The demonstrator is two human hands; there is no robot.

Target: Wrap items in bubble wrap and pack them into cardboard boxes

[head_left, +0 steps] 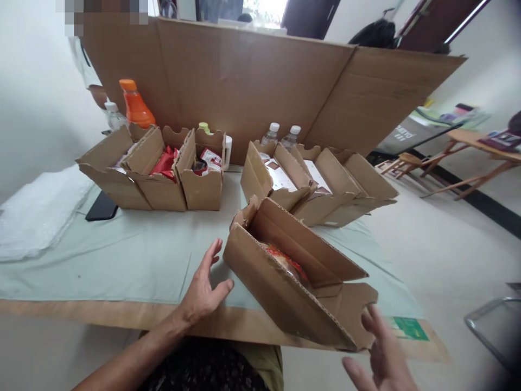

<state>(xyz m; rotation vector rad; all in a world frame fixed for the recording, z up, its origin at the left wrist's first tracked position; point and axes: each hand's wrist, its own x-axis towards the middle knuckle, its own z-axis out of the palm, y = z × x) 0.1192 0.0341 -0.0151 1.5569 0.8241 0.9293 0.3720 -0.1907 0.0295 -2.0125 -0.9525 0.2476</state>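
Note:
A long cardboard box [280, 293] stands at a slant near the table's front edge, its top uncovered. Inside it lies a clear packet [287, 260] with red and yellow print, partly hidden by the box wall. My left hand [203, 293] is just left of this box, fingers stretched and thumb apart, holding nothing. By the notched near end of the box is my right hand [380, 350], slightly blurred, with thumb and fingers spread. Its fingertips are close to the notch; whether they touch the cardboard I cannot tell.
Cardboard boxes with a red packet [166, 162] and other goods stand back left; more boxes [321, 184] stand back right. Behind them rise an orange bottle [137, 106], clear bottles [272, 133] and a cardboard screen [252, 81]. A phone [101, 206] and clear plastic wrap [40, 212] lie left.

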